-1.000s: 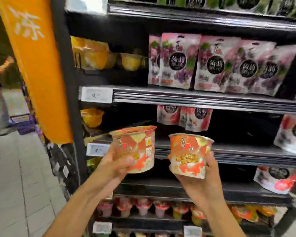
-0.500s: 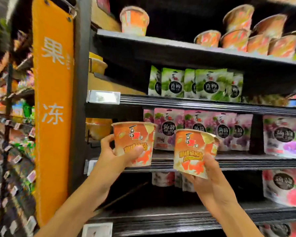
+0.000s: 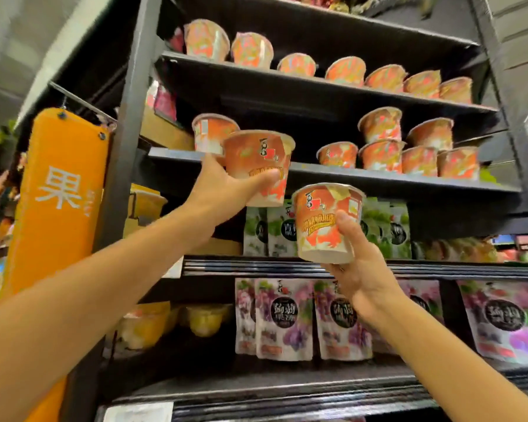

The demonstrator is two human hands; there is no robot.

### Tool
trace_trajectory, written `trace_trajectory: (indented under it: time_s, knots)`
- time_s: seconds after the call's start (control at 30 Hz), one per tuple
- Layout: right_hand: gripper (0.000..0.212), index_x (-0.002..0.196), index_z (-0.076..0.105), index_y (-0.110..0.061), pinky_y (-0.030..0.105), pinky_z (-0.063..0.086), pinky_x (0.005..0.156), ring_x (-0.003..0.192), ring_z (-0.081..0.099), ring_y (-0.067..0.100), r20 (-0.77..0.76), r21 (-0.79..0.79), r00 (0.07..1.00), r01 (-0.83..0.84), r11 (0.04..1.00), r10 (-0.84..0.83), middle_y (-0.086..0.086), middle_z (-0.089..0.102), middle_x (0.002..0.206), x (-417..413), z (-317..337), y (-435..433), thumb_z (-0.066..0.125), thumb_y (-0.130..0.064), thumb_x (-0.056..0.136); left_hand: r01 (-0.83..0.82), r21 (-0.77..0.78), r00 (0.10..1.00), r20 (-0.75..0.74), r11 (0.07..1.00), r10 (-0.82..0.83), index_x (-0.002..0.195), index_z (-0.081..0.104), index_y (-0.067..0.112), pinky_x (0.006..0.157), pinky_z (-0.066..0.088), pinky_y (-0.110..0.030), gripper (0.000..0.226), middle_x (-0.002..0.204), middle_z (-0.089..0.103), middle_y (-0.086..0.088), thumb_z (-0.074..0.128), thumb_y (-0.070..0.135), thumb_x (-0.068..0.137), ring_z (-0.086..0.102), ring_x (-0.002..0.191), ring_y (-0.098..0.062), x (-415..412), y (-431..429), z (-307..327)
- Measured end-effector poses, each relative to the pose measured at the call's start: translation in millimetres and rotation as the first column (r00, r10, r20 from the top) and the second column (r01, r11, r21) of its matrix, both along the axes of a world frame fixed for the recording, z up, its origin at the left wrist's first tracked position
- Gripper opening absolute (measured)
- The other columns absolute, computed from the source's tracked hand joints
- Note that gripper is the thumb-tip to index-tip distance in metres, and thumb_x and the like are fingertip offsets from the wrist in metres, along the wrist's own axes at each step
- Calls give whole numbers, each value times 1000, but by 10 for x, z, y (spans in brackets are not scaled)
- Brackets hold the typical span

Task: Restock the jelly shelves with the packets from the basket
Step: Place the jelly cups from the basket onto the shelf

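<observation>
My left hand [image 3: 223, 190] grips an orange jelly cup [image 3: 258, 164] from below and holds it up at the front lip of a dark shelf [image 3: 171, 153], beside a single cup [image 3: 211, 134] standing there. My right hand [image 3: 358, 263] grips a second orange jelly cup [image 3: 328, 220], lower and to the right, in front of the green packets [image 3: 387, 229]. Several matching cups [image 3: 409, 150] are stacked on the right of that same shelf. The basket is out of view.
Another row of orange cups [image 3: 345, 70] fills the shelf above. Purple grape packets [image 3: 284, 318] stand on a lower shelf with yellow cups [image 3: 205, 319] to their left. An orange hanging sign [image 3: 58, 190] sticks out at the rack's left post [image 3: 128, 141].
Both hands have lifted their cups upward, the left one higher, up to the cup shelf. The view has tilted up, bringing the two upper shelves of orange cups into sight.
</observation>
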State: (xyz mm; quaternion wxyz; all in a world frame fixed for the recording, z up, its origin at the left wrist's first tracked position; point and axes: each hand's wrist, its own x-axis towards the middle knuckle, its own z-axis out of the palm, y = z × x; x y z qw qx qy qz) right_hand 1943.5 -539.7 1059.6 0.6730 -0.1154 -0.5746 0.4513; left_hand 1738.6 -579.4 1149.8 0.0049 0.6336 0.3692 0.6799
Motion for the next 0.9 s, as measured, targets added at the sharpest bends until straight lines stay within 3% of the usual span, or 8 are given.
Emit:
trace_trajectory:
  time_s: [0.1,0.2,0.27,0.37,0.53,0.73,0.9]
  knots:
    - [59,108,67,-15,34,55,81,95,73,21,-16,10,1000,11,1000,-11,5,77,101,-12,210,93,73,-54,64,-59,58,998,1,997,59,128,35,23,88,40,-26,88,107,50,11,81,59,62,50,106,-10,147,158,569]
    - [65,113,65,-12,34,56,79,96,73,21,1,49,999,34,998,-34,6,77,101,-2,394,169,72,-54,64,-210,61,978,10,976,210,144,30,12,90,40,-29,109,126,47,0,78,65,62,47,117,-18,211,366,1052]
    - [71,118,63,-10,39,56,88,98,72,21,29,70,998,52,996,-55,6,76,102,45,512,216,73,-55,63,-335,64,940,-45,940,338,142,36,12,91,46,-34,109,133,52,-4,77,69,58,51,120,-22,205,539,1282]
    - [71,121,61,-10,40,53,95,100,72,21,66,93,995,74,993,-80,6,76,103,185,671,264,72,-54,67,-464,46,870,-165,885,464,131,51,13,94,52,-41,99,123,62,-5,74,73,56,59,113,-23,216,791,1466]
    - [78,124,59,-9,41,50,100,105,70,22,19,110,989,142,984,-145,6,75,108,451,892,311,75,-53,63,-583,42,774,-273,811,571,124,58,6,79,47,-32,78,121,62,-12,66,66,74,60,110,-29,239,1133,1513]
    - [74,121,60,-13,39,53,94,101,72,20,43,175,978,194,965,-204,3,76,105,578,1087,416,76,-53,61,-661,-30,726,-280,750,628,142,30,-6,80,40,-33,104,130,53,-16,62,69,78,54,117,-30,222,1295,1500]
    - [61,100,65,-22,44,50,98,100,70,17,135,211,900,383,899,-415,-2,76,99,500,1354,555,79,-61,56,-767,49,578,-380,640,722,121,52,-4,69,39,-32,86,118,57,-19,50,73,82,58,100,-30,202,1241,1447]
